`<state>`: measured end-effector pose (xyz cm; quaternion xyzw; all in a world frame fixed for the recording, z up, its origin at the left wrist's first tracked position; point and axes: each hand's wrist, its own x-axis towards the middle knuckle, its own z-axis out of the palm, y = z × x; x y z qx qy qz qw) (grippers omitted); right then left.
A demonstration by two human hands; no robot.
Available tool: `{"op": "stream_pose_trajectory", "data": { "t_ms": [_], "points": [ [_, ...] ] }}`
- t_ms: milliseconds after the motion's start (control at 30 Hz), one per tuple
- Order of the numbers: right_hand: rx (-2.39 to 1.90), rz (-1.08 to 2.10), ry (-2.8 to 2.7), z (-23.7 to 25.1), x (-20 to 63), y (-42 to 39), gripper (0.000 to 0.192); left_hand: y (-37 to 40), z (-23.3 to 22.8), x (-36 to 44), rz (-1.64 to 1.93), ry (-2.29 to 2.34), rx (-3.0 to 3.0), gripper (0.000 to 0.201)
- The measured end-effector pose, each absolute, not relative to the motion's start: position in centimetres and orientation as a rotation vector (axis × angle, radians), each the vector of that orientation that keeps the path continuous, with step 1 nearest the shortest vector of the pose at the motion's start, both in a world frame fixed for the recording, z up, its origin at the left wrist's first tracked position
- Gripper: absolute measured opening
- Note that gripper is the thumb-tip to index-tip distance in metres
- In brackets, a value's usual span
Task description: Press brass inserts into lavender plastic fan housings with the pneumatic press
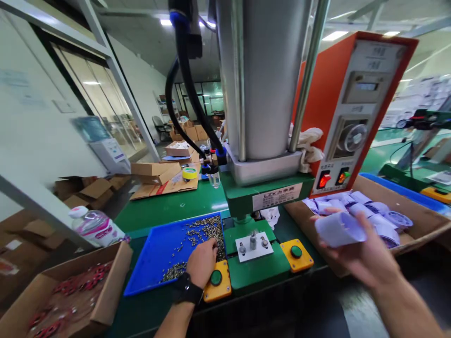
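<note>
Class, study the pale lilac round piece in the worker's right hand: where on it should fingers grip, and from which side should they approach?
Probably at the rim, as the right hand holds the lilac piece now: fingers under, thumb behind, from the right, because it looks flat and broad. The left hand rests in the blue tray.

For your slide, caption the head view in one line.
Left hand picks rivets from blue tray; right hand holds white roll.

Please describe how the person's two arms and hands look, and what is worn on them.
Both forearms are bare, with no sleeves or gloves in view. The left hand has a black watch with a wide black strap at the wrist. The right hand wears nothing visible.
</note>
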<state>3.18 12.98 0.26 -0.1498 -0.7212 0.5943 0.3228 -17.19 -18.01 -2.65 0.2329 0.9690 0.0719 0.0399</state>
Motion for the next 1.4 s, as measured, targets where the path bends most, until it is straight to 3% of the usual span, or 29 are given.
{"op": "stream_pose_trajectory", "data": {
  "t_ms": [100, 167, 333, 767, 1000, 1400],
  "points": [
    [-0.176, 2.322, -1.641, -1.0, 0.2, 6.6, 0.072, -18.1, -2.9, -17.2, 0.227, 2.977, 0.700, 0.016],
    [-0.096, 2.407, -1.590, -1.7, -1.9, 4.4, 0.064, -18.2, -2.9, -17.1, 0.230, 2.986, 0.689, 0.016],
    [-0.191, 2.122, -1.671, -3.2, -5.9, 3.1, 0.049, -18.4, -3.0, -16.9, 0.237, 3.005, 0.674, 0.015],
    [0.001, 1.981, -1.802, -2.9, -8.1, 1.0, 0.049, -18.8, -3.7, -17.1, 0.305, 3.023, 0.699, 0.014],
    [-0.036, 1.524, -2.194, -3.1, -8.1, 2.1, 0.035, -18.9, -3.7, -16.9, 0.353, 3.023, 0.702, 0.015],
    [0.024, 1.406, -2.233, -2.5, -7.5, 1.8, 0.034, -18.9, -3.6, -16.9, 0.408, 3.037, 0.712, 0.015]
  ]
}}
